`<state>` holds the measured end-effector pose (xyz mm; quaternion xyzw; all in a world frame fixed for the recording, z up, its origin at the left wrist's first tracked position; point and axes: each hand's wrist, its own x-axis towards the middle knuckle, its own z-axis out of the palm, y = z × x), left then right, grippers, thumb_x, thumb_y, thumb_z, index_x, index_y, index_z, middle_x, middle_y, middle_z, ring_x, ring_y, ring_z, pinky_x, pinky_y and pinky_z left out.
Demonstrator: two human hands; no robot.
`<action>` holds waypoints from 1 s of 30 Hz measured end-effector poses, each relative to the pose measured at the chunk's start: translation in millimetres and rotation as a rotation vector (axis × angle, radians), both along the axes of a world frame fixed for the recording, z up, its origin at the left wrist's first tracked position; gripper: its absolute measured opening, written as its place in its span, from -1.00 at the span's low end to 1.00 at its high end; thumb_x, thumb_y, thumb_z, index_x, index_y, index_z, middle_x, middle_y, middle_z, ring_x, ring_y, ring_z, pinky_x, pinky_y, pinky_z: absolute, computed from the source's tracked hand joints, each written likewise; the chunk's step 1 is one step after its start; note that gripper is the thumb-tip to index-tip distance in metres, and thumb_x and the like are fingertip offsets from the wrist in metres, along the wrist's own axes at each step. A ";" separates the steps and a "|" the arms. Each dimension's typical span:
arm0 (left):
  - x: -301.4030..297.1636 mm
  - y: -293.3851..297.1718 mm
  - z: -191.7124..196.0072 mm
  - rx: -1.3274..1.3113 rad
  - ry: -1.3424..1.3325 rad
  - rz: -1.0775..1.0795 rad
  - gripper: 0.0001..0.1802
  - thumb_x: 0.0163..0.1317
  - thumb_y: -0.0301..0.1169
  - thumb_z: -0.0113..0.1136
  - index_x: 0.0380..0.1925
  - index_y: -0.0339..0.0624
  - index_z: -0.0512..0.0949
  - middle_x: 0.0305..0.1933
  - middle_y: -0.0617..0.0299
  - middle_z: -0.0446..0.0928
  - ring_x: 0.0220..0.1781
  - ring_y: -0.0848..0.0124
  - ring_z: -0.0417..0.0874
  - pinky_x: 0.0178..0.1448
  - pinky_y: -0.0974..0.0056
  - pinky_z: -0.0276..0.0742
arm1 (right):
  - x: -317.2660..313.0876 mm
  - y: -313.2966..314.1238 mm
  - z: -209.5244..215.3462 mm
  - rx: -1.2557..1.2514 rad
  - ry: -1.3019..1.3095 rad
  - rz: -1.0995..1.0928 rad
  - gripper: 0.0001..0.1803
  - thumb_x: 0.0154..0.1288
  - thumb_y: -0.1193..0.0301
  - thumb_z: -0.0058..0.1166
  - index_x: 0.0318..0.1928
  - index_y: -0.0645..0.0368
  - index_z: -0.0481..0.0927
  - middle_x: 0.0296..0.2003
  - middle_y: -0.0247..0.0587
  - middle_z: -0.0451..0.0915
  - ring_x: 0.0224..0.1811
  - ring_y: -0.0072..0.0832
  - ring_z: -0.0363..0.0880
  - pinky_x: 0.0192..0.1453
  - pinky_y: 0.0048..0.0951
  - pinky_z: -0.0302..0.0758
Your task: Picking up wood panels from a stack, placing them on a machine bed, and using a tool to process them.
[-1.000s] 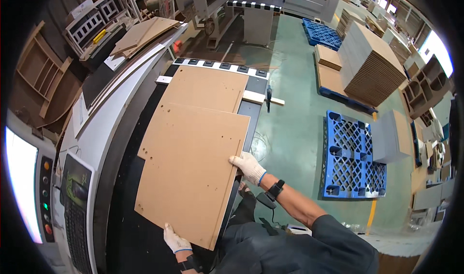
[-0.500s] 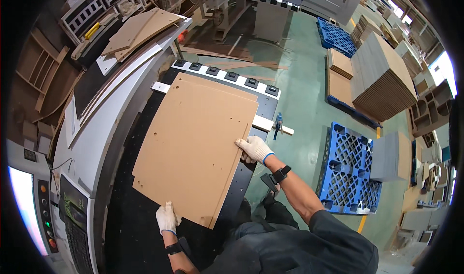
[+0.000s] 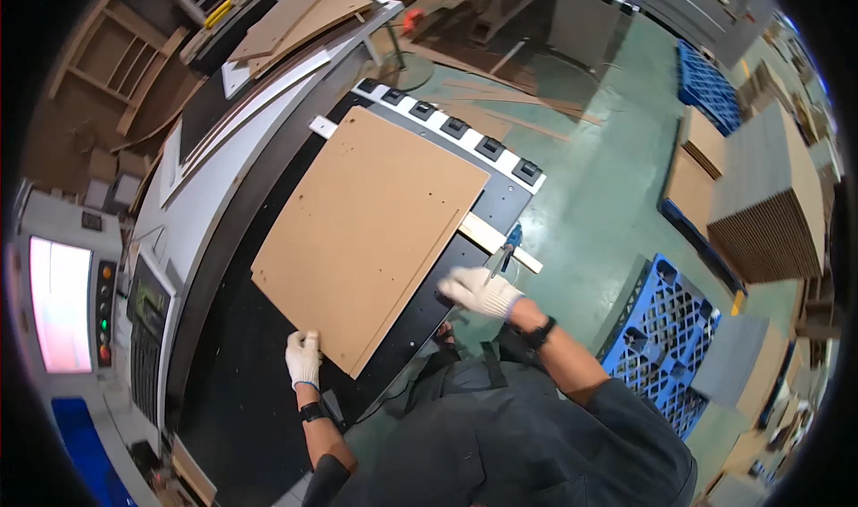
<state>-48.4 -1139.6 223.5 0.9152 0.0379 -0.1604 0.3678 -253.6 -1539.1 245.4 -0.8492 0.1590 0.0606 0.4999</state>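
Observation:
A flat brown wood-fibre board [image 3: 357, 230] with small drilled holes and a groove along its right side lies on the black machine table [image 3: 259, 400]. At the board's near left edge is my left hand [image 3: 304, 359] in a white knitted glove, its thumb at the edge and its fingers closed there; the fingertips are partly hidden. My right hand [image 3: 483, 291], gloved the same way, hovers right of the board, apart from it, over the table's edge. Its fingers are smeared. Beyond it, a pale wooden strip [image 3: 487, 234] with a blue clamp [image 3: 511, 241] juts out past the table.
A black-and-white roller strip [image 3: 456, 129] edges the table's far end. On the left stand a white machine frame [image 3: 268, 118] and a lit screen [image 3: 61, 306]. Blue pallets [image 3: 657, 328] and a tall stack of boards [image 3: 760, 203] stand on the right. Offcuts [image 3: 509, 105] lie on the floor beyond.
My right hand has let go of the board's right edge and moved off it. Board edges that showed offset before now line up. My left hand stays at the near edge; the view has shifted.

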 end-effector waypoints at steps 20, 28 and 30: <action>-103.8 -34.9 33.9 0.616 -0.085 -0.148 -0.38 -0.03 0.08 0.56 -0.21 -0.24 0.69 -0.24 -0.12 0.75 -0.14 -0.06 0.78 0.01 -0.02 0.68 | -40.5 -139.0 -14.8 -0.136 -0.038 -0.049 -0.61 0.09 0.34 0.43 -0.06 0.20 0.73 -0.19 -0.20 0.74 -0.15 -0.41 0.72 -0.01 -0.35 0.65; -103.0 -14.3 4.3 0.434 -0.115 -0.189 -0.41 0.06 0.19 0.43 -0.15 -0.07 0.72 -0.21 -0.08 0.74 -0.11 -0.07 0.77 -0.03 -0.10 0.67 | 21.7 -144.9 77.6 0.794 -0.416 -0.116 -0.36 0.33 0.17 0.29 0.24 0.34 0.41 -0.13 0.02 0.67 -0.08 -0.24 0.71 0.18 -0.12 0.63; -103.2 -10.3 0.7 0.365 -0.214 -0.217 -0.43 0.04 0.17 0.44 -0.23 -0.10 0.68 -0.26 -0.08 0.72 -0.15 -0.09 0.75 -0.06 -0.13 0.65 | 63.9 -114.0 133.0 0.645 -0.211 0.194 -0.45 0.41 0.14 0.26 0.18 0.27 0.44 -0.21 -0.13 0.66 -0.11 -0.32 0.70 0.08 -0.24 0.62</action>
